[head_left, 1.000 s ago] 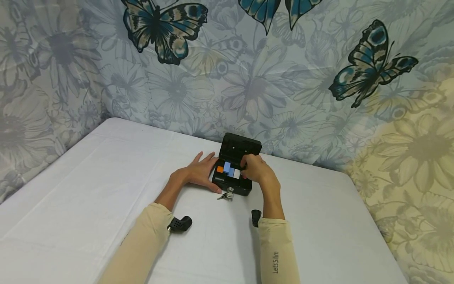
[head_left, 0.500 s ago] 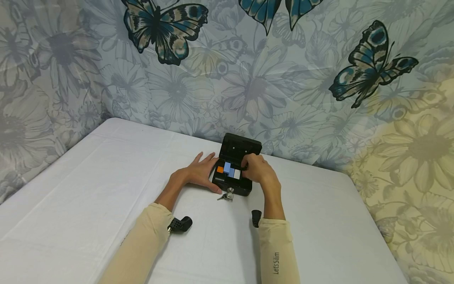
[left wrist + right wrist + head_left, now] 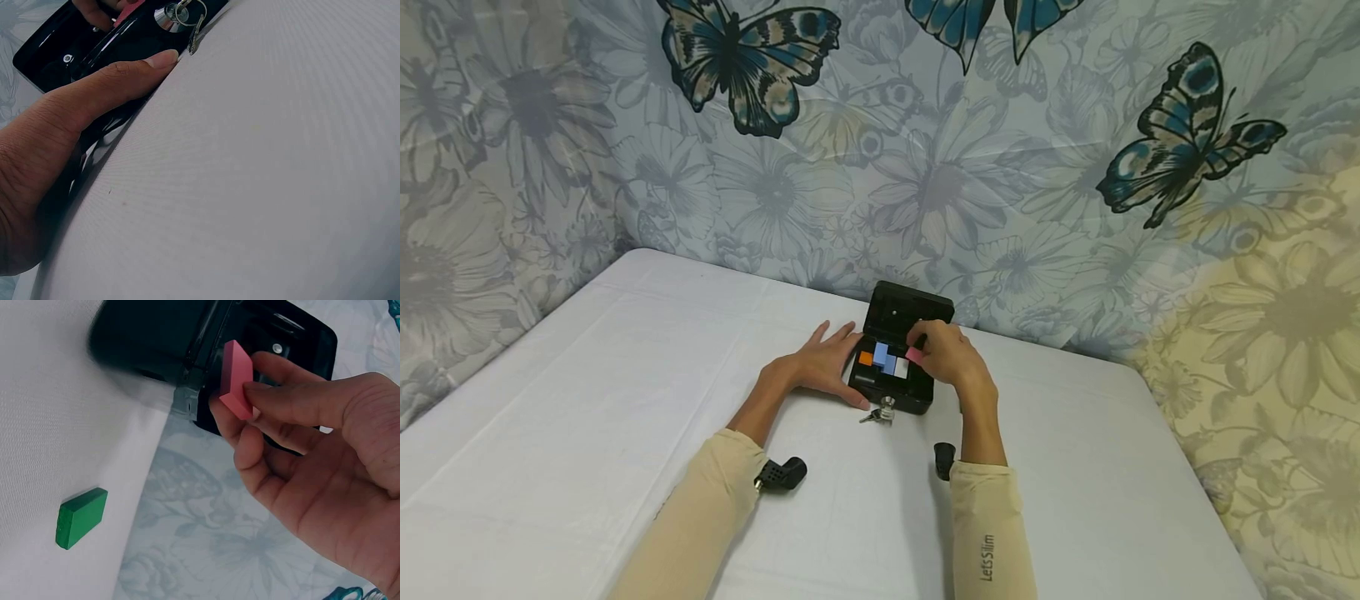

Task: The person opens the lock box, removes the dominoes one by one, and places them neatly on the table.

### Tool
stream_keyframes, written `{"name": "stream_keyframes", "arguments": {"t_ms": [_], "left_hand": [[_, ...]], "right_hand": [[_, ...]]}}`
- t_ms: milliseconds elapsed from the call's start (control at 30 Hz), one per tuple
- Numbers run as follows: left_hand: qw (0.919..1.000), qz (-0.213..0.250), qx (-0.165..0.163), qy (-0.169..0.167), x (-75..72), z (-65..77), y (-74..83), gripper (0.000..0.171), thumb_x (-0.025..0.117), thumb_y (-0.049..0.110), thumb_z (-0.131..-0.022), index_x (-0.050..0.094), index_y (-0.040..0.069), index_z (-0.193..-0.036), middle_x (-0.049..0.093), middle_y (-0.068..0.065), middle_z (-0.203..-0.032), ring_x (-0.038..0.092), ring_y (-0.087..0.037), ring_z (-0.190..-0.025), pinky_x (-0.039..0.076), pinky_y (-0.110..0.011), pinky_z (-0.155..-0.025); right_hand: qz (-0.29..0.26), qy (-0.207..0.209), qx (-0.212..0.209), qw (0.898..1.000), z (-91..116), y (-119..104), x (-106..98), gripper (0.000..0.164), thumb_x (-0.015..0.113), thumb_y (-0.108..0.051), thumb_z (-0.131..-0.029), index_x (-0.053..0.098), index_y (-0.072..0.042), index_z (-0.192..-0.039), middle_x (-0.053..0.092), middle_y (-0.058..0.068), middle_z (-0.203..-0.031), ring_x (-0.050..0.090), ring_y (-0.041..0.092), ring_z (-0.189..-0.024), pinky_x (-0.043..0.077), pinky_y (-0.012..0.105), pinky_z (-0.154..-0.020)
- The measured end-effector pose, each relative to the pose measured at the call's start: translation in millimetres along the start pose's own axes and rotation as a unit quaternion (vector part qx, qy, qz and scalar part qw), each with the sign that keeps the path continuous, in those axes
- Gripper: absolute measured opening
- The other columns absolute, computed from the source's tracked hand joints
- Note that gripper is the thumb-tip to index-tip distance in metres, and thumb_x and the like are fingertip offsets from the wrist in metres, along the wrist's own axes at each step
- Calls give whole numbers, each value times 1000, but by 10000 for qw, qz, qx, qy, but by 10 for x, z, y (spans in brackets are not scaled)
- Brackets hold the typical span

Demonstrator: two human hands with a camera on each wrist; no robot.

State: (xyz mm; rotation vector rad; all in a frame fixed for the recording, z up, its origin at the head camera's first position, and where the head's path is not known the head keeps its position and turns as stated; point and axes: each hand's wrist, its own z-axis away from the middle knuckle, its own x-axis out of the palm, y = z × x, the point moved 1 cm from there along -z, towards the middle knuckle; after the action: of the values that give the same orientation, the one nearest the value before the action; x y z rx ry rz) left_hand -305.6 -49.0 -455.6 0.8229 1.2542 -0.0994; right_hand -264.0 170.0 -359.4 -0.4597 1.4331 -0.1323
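Note:
My right hand [image 3: 951, 354] pinches a small pink block [image 3: 236, 378] between thumb and fingers, over the right end of a black lockbox [image 3: 880, 392]. The box's lid [image 3: 891, 310] stands raised at the back. Inside lie an orange block [image 3: 866, 358], blue blocks [image 3: 880, 353] and a white block [image 3: 902, 367]. My left hand [image 3: 820, 364] rests spread against the box's left side, its thumb along the front wall in the left wrist view. Keys [image 3: 873, 416] on a ring hang from the lock [image 3: 170, 15] at the front.
A green block [image 3: 81, 517] lies on the white tablecloth [image 3: 685, 317] beyond the box in the right wrist view. The patterned wall cloth [image 3: 940, 192] rises right behind the table's back edge. A black wrist camera [image 3: 781, 473] juts from the left sleeve.
My right hand has risen slightly out of the box, and a pink block now shows between its fingers. The left hand and the box have stayed in place.

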Motion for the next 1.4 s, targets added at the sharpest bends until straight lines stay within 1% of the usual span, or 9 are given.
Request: {"name": "stream_keyframes", "arguments": {"t_ms": [167,300,467,600,700,900,967,1200,1400], "left_hand": [[10000,25,-17,-15,4,1,1,127,83,65,-73,21,6,-167,16,-17,-176,8,-31,-167,-7,-56,-135],[10000,-13,12,2,13,-7,0,127,83,65,-73,21,6,-167,18,-17,-176,8,-30,-167,-7,-56,-135],[10000,10,18,23,9,-2,9,127,83,65,-72,22,6,-167,18,-17,-176,8,-30,-167,-7,-56,-135],[10000,32,18,12,13,-2,14,127,83,64,-73,21,6,-167,17,-17,-176,8,-31,-167,-7,-56,-135],[10000,24,-8,-12,15,-1,12,127,83,64,-73,20,6,-167,14,-17,-177,7,-31,-167,-7,-56,-135],[10000,-31,-64,-60,12,6,2,128,82,65,-74,18,6,-168,9,-17,-177,6,-31,-167,-9,-56,-135],[10000,-49,-61,-60,10,8,0,128,82,65,-74,18,6,-168,10,-17,-177,6,-31,-167,-9,-56,-135],[9999,-73,-93,-83,5,10,-2,128,82,65,-74,17,6,-168,9,-17,-177,6,-31,-167,-9,-55,-135],[9999,-64,-83,-81,5,9,-2,128,82,65,-75,18,6,-168,9,-17,-177,6,-31,-167,-9,-55,-135]], "right_hand": [[-110,15,10,9999,5,8,-4,30,63,-2,-99,72,-8,-127,73,18,-101,64,26,-82,53,33,-69],[-138,109,53,9998,7,30,-12,25,63,-6,-101,73,-6,-124,73,17,-96,64,25,-79,53,34,-69],[-256,215,63,9994,26,62,-40,29,64,0,-96,71,-4,-124,73,16,-92,62,25,-76,50,33,-67],[-314,255,13,9992,66,108,-78,34,64,5,-92,70,-4,-123,73,16,-99,62,26,-86,52,36,-73],[-332,302,-39,9990,96,158,-113,33,64,4,-90,71,-5,-121,72,14,-101,59,26,-89,50,36,-74],[-457,365,-64,9983,144,284,-203,31,65,2,-89,70,-3,-119,71,15,-102,59,25,-82,48,33,-69],[-465,361,-22,9983,164,335,-234,30,64,2,-90,70,-3,-119,70,17,-104,60,26,-84,48,33,-70],[-472,198,259,9984,243,556,-310,32,63,1,-90,70,2,-120,71,23,-106,65,32,-92,54,40,-77],[-399,-331,787,9955,319,707,-314,31,67,1,-88,71,2,-118,71,20,-104,66,29,-90,56,43,-80]]}}
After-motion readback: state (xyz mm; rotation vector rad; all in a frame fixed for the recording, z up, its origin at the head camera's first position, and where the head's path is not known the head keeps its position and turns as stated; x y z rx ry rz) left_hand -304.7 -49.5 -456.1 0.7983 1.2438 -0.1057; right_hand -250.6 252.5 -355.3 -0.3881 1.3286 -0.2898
